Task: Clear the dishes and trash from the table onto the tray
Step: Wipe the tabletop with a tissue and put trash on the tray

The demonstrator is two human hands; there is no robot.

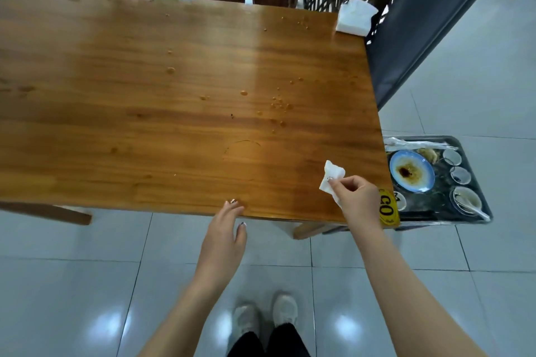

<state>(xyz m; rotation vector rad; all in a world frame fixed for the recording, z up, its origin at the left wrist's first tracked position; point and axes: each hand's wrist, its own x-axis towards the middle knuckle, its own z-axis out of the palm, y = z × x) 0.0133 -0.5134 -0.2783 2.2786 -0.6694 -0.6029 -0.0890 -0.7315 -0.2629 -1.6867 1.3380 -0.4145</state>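
A: Which step is in hand?
B: Trash is being cleared: a crumpled tissue (331,178) is pinched by the right hand (356,195) at the table's (174,81) lower-right corner; the left hand (224,230) is rested slack-fingered on the near edge.
A: And next?
B: It is to be carried right and dropped onto the tray (435,200), apparently already filled with dishes.

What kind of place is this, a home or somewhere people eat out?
Likely a small eatery: a metal tray of used dishes beside the spattered wooden table, a yellow sticker on its corner, stacked napkins.
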